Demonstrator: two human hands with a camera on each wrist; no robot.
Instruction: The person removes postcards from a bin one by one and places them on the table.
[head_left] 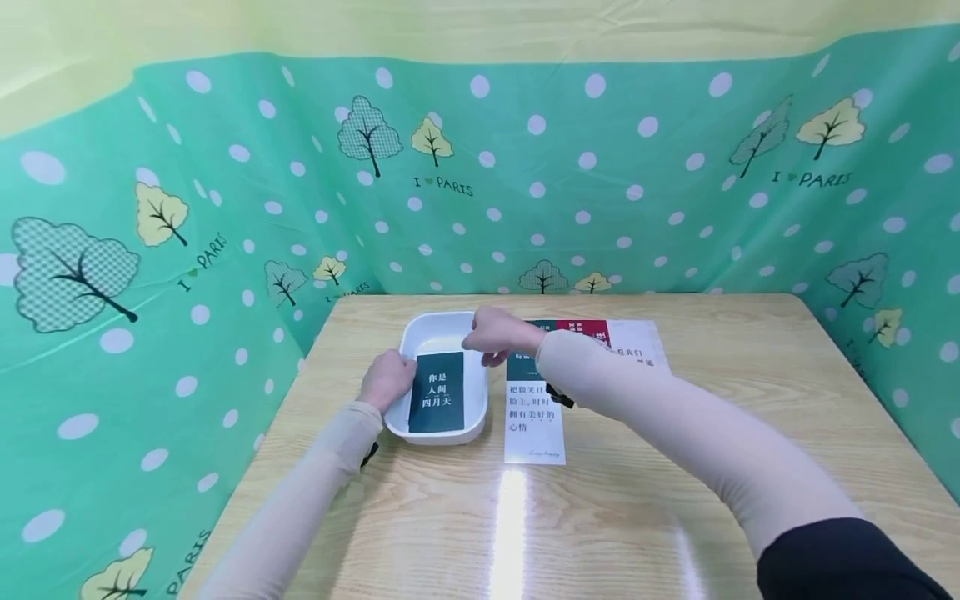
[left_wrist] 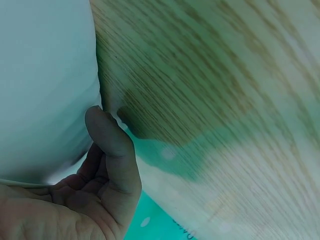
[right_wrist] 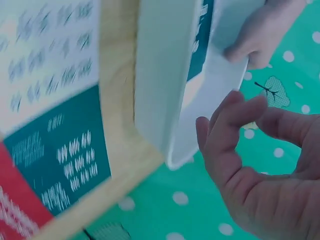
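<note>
My left hand (head_left: 388, 381) grips the left rim of a white plastic tub (head_left: 476, 400). In the left wrist view its thumb lies against the outside of the tub wall (left_wrist: 45, 90). A dark green card (head_left: 437, 408) with white Chinese characters lies in the tub, tilted along its front part. Over the tub's right rim hovers my right hand (head_left: 498, 332). The right wrist view shows that hand (right_wrist: 260, 200) with loosely bent fingers, thumb and forefinger close together, nothing between them.
Right of the tub, several printed cards lie on the wooden table (head_left: 420, 517): a white one (head_left: 534, 433) in front, a dark green one (head_left: 522, 368) behind it, a red one (head_left: 581, 327) and another white one (head_left: 637, 333). A green dotted curtain (head_left: 525, 208) hangs behind and beside the table.
</note>
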